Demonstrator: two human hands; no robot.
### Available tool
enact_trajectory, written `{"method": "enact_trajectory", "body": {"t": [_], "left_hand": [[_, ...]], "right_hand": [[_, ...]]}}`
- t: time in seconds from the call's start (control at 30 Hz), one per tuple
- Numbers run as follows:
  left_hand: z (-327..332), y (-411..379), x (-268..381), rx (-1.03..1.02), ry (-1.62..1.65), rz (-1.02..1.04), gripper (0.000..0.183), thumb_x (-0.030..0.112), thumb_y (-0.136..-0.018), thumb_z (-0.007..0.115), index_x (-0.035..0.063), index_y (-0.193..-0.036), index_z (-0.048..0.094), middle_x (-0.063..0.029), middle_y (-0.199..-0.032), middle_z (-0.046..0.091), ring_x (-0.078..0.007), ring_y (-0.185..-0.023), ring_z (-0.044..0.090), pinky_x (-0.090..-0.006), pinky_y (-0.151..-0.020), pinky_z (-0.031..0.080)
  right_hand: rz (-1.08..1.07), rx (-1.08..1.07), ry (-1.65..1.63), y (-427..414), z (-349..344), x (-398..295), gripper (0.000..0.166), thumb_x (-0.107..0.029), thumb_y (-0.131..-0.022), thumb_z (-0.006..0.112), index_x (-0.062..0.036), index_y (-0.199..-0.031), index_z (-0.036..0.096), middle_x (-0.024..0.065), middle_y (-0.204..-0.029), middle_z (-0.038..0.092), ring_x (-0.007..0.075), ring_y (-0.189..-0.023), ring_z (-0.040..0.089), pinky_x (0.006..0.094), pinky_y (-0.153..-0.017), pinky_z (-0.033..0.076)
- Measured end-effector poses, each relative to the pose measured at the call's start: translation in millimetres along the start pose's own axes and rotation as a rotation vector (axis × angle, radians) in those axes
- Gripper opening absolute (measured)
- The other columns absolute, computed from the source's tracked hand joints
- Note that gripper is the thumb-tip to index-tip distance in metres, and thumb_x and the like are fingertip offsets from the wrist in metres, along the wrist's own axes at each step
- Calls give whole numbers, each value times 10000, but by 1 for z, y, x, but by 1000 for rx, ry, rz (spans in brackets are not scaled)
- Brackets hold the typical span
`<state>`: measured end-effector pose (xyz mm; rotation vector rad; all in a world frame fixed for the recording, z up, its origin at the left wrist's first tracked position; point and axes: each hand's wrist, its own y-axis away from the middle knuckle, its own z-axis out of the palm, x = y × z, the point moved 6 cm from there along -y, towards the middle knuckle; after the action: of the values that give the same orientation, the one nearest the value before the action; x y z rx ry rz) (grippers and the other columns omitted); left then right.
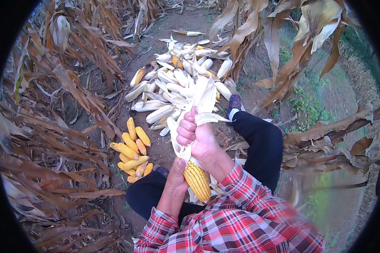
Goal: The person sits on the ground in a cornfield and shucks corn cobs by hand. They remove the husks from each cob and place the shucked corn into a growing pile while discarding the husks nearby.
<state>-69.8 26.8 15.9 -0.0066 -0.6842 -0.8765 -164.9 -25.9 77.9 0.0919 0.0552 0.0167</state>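
Observation:
My left hand (178, 177) grips an ear of corn (197, 183) near its base, with the bare yellow kernels pointing down toward my lap. Its pale dry husk (205, 91) is peeled back and stretches away from the ear. My right hand (198, 136) is closed in a fist around the gathered husk leaves, just beyond the left thumb. One strip of husk sticks out to the right of the fist. The palm side of my left hand is partly hidden by the ear.
A heap of ears in pale husks (177, 82) lies on the soil ahead. Husked yellow cobs (131, 151) are piled at the left, beside my bent knee (142, 193). Dry corn stalks (63, 126) stand at the left, and hanging dry leaves (291, 50) reach in from the upper right.

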Motion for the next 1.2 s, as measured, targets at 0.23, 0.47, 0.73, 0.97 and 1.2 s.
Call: {"method": "enact_trajectory", "body": {"t": [0.23, 0.47, 0.73, 0.97, 1.2], "left_hand": [[-13, 6, -13, 34, -94, -52, 723, 296, -708, 799, -12, -1232, 408, -92, -1076, 573, -198, -967, 596, -340, -857, 506], [-15, 15, -20, 94, -155, -43, 532, 187, -733, 776, -7, -1132, 483, -64, -951, 600, -185, -862, 625, -329, -788, 522], [5, 7, 14, -206, -1365, 44, 369, 108, -680, 757, 34, -1016, 625, -41, -948, 641, -167, -891, 603, -304, -841, 461], [22, 20, 3, -474, -1563, 178, 411, 142, -624, 724, 49, -990, 559, -47, -966, 537, -251, -974, 473, -381, -948, 340], [23, 24, -13, -666, -1653, -20, 454, 222, -633, 687, 53, -1028, 540, -94, -981, 498, -275, -982, 419, -406, -944, 311]], "right_hand": [[105, 76, 184, 3, -33, 13, 306, -363, -965, 462, -65, -900, 465, -23, -632, 395, 82, -506, 385, 238, -453, 353], [96, -3, 471, 34, -49, 15, 378, -369, -957, 471, -8, -859, 524, 1, -646, 421, 91, -547, 416, 244, -530, 396], [227, 66, 540, 49, -47, 14, 381, -369, -974, 440, -86, -719, 431, -78, -545, 277, 33, -404, 213, 202, -352, 204], [483, 112, 589, 71, -52, 21, 385, -372, -982, 421, -98, -712, 423, -89, -529, 245, 26, -398, 187, 207, -359, 169], [630, 122, 615, 81, -64, 22, 392, -407, -974, 426, -112, -715, 429, -103, -526, 227, 24, -398, 174, 203, -363, 143]]}}
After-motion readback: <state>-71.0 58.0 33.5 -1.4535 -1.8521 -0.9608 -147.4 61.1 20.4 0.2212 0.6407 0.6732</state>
